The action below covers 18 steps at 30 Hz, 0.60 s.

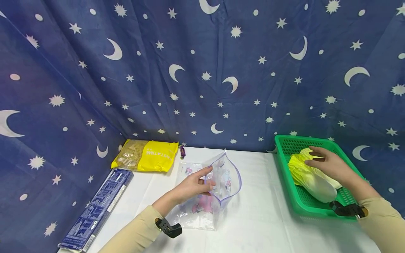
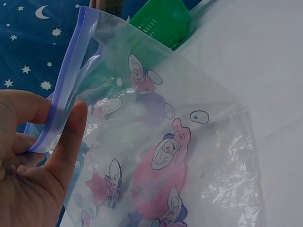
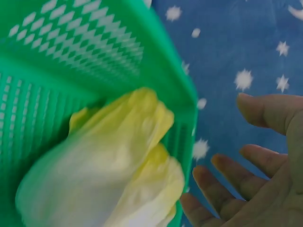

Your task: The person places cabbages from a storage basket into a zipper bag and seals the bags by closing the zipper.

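My left hand pinches the purple zip edge of a clear plastic zip bag printed with pink cartoon figures. The bag's mouth gapes toward the right. In the left wrist view, thumb and fingers grip the zip strip on both sides, and the bag hangs out from them. My right hand, fingers spread and slightly bent, hovers over a napa cabbage lying in a green basket. The right wrist view shows a gap between the fingers and the cabbage.
A yellow pasta packet lies at the back left, beside a small dark wrapped candy. A long blue box lies along the left edge of the white table. A star-and-moon curtain hangs behind.
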Tool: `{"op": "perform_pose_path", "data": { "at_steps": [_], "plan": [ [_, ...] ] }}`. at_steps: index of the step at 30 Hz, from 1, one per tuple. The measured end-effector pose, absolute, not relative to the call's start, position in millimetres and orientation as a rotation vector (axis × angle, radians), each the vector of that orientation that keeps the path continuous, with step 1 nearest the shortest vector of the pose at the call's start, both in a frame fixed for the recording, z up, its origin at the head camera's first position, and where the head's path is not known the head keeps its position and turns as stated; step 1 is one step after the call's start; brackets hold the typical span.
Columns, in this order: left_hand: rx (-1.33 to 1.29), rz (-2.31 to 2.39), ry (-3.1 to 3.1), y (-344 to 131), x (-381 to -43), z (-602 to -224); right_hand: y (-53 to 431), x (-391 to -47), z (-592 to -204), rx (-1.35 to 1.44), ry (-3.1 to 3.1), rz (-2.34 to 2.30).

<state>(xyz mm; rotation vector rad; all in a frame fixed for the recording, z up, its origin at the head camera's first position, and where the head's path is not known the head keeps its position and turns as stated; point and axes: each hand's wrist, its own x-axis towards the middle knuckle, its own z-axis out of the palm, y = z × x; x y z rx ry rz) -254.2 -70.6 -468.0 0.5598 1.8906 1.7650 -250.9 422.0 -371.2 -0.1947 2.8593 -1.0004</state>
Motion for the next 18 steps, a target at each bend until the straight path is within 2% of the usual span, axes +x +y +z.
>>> {"op": "perform_pose_path", "data": {
  "at_steps": [18],
  "plan": [
    [0.547,1.726,1.926,-71,-255,-468,468,-261,-392,-0.249,2.772,-0.704]
  ]
}}
